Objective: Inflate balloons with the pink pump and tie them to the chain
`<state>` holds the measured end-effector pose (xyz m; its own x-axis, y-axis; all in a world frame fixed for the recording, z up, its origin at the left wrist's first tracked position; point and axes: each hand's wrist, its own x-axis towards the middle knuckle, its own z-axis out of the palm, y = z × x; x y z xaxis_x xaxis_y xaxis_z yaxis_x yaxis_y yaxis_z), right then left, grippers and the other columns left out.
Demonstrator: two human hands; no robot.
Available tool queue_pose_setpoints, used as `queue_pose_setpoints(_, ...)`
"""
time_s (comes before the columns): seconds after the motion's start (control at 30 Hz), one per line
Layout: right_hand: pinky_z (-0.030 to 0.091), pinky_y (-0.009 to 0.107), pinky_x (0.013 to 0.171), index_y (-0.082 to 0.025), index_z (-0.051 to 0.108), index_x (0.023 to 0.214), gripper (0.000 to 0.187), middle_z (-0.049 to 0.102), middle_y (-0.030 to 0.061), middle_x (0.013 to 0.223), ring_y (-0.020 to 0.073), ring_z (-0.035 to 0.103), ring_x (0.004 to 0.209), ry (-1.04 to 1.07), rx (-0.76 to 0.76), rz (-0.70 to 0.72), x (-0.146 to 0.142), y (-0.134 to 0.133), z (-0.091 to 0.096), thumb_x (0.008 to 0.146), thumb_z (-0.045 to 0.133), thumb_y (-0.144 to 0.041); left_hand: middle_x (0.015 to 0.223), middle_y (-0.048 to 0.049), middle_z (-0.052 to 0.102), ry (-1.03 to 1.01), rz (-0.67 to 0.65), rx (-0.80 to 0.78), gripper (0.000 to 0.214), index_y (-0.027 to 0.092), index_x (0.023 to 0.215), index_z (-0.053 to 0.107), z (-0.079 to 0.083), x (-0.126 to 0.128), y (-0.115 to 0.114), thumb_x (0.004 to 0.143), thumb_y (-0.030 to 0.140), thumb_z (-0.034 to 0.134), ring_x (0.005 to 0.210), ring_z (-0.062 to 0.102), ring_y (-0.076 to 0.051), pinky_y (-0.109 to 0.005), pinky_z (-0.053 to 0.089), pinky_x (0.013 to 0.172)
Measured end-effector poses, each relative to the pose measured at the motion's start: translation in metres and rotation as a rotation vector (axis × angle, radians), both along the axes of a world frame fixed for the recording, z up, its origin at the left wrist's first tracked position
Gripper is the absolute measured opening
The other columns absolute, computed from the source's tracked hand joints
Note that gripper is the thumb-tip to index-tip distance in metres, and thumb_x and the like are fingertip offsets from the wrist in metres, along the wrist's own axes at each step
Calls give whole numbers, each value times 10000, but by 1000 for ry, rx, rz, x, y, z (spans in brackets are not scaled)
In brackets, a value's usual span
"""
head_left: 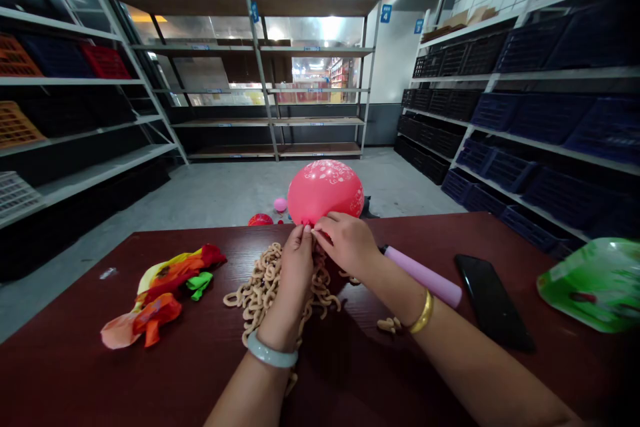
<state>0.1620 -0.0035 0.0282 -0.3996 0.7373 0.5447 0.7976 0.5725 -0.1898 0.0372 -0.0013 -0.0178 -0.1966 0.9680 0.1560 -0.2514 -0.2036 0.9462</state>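
Head view: limp balloons point(160, 293) lie at the left of the table point(75, 373), beige chain links point(263, 283) heaped beside them. Over the links, the left hand point(297, 260) and right hand point(347, 241) both pinch the neck of the pink balloon point(325, 190) at the far edge. A lilac pump point(425, 275), phone point(493, 310) and green bag point(595, 283) lie rightward.

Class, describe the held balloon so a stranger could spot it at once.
On the dark red table, near its far edge, the left hand and right hand meet above beige chain links. They pinch the neck of the pink balloon. It is inflated and white-printed; the coloured balloons at left lie limp.
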Motion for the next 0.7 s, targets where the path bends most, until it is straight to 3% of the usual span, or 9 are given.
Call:
queue_pose_setpoints(0.17, 358, 302, 678, -197, 644, 905, 215, 664, 68, 874, 195, 590, 806, -18, 2, -29, 7, 2, 0, 952, 484, -332, 692, 0, 587, -91, -64, -44, 232, 166, 826, 618, -2, 8, -1, 769, 386, 662, 606, 509, -119, -214, 411, 556)
queue_pose_setpoints(0.3, 397, 311, 717, -190, 663, 871, 130, 681, 61, 864, 199, 606, 822, 41, -87, 65, 5, 13, 14, 904, 561, -265, 509, 71, 398, -73, -99, -95, 262, 176, 757, 569, 0, 10, -3, 748, 415, 676, 435, 326, -71, -188, 256, 420)
queue_pose_setpoints(0.43, 469, 311, 793, -212, 671, 909, 88, 709, 36, 921, 176, 638, 868, 438, -380, 295, -14, 27, 37, 883, 592, -241, 489, 100, 312, -115, -143, -149, 271, 191, 751, 506, 6, 11, -7, 718, 395, 682, 396, 240, -55, -180, 208, 398)
queue_pose_setpoints(0.5, 487, 311, 863, -239, 655, 1025, 158, 699, 36, 1058, 169, 637, 973, 668, -528, 491, -20, 28, 49, 877, 611, -275, 497, 103, 291, -166, -165, -161, 290, 198, 713, 443, 9, 11, -9, 715, 369, 677, 398, 215, -51, -173, 195, 395)
queue_pose_setpoints(0.57, 481, 312, 918, -256, 635, 1092, 228, 672, 36, 1150, 167, 617, 1058, 815, -581, 638, -17, 24, 55, 872, 619, -318, 500, 103, 254, -212, -198, -155, 322, 203, 669, 382, 12, 10, -10, 719, 345, 667, 405, 179, -47, -169, 163, 389)
queue_pose_setpoints(0.63, 497, 314, 884, -235, 655, 1038, 220, 687, 46, 1092, 171, 638, 1001, 860, -558, 631, -5, 17, 52, 877, 602, -375, 498, 103, 226, -238, -235, -143, 332, 204, 642, 355, 15, 8, -11, 723, 325, 653, 409, 154, -45, -167, 141, 386)
queue_pose_setpoints(0.7, 522, 301, 730, -186, 682, 867, 297, 705, 54, 865, 164, 660, 779, 797, -548, 487, 12, 11, 37, 892, 555, -452, 496, 104, 209, -251, -252, -133, 326, 202, 631, 352, 18, 7, -12, 724, 305, 647, 411, 141, -44, -162, 132, 383)
